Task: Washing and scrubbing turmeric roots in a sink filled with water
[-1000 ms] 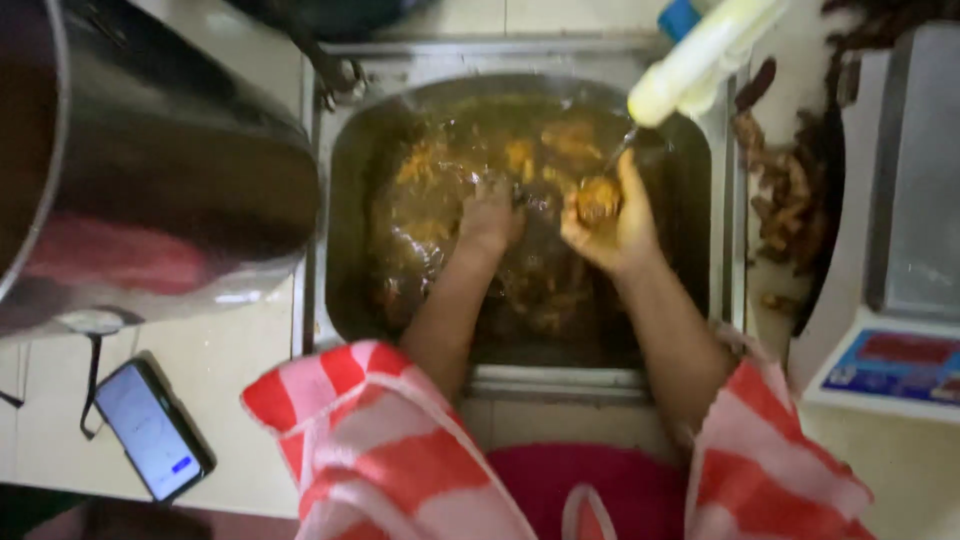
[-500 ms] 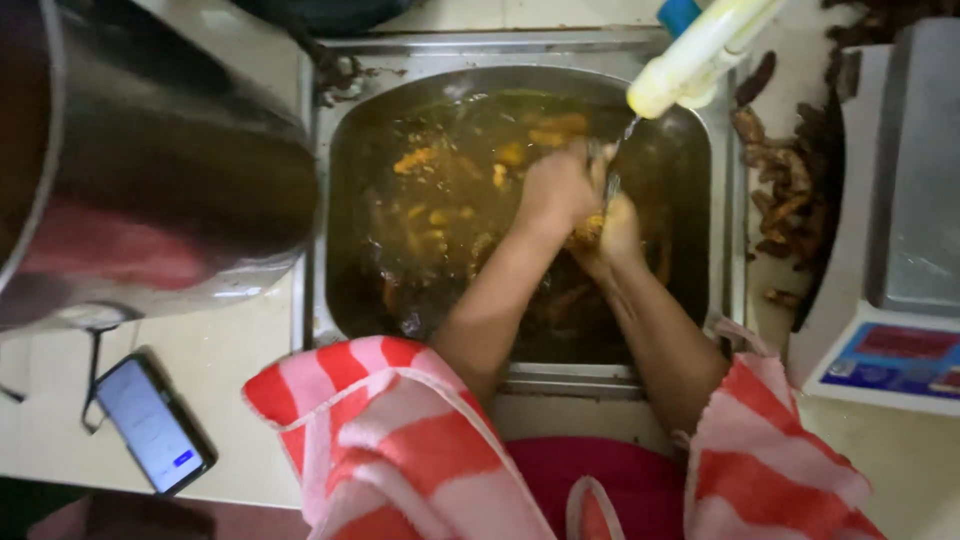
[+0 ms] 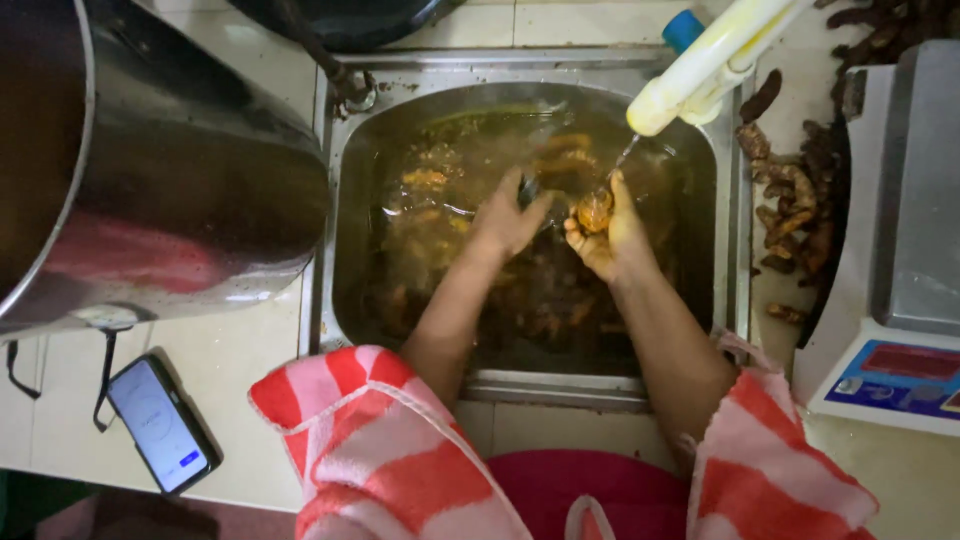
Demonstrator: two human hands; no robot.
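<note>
A steel sink (image 3: 335, 200) holds murky brown water with several orange-brown root pieces (image 3: 425, 180) in it. My right hand (image 3: 612, 238) holds one orange root piece (image 3: 594, 211) up under a thin stream of water from the pale yellow tap (image 3: 705, 65). My left hand (image 3: 505, 220) is just left of it, fingers spread over the water and touching what looks like a small dark object. Both forearms reach into the sink from red-and-white striped sleeves.
A large steel pot (image 3: 150, 160) stands left of the sink. A phone (image 3: 160, 425) with a cable lies on the counter at lower left. Dark root pieces (image 3: 795, 210) are piled right of the sink, beside a weighing scale (image 3: 895, 300).
My right hand has stayed near the tap with the root piece. My left hand came over from the left to join it, then drew slightly apart again.
</note>
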